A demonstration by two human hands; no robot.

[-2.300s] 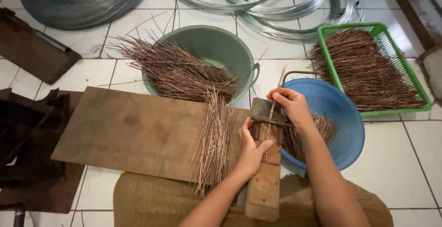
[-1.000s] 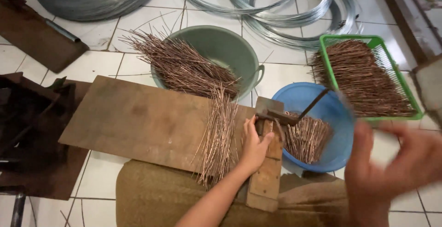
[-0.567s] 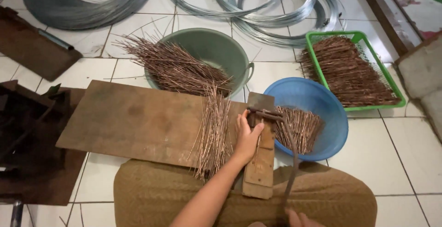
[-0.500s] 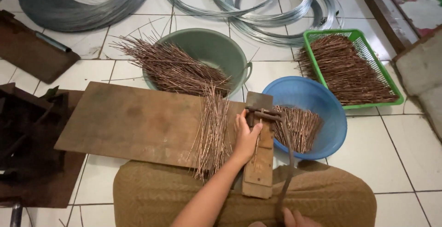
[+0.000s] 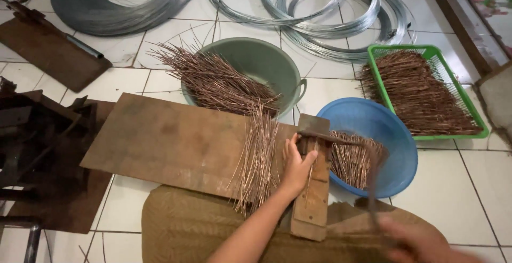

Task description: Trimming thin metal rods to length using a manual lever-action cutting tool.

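Left hand (image 5: 296, 164) presses down on the wooden block (image 5: 312, 188), gripping its edge; right hand (image 5: 421, 241), blurred, grasps the bent metal lever (image 5: 368, 162); copper wire pieces (image 5: 258, 156) lie just left.

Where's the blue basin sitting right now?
In the head view, the blue basin sits on the tiled floor right of centre, just right of the wooden block under the left hand, below the green tray.

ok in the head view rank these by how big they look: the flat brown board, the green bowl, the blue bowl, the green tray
1. flat brown board, clearly largest.
2. green bowl, blue bowl and green tray look about alike; wire pieces cover part of each and their distance from the camera differs, so I won't rank them.
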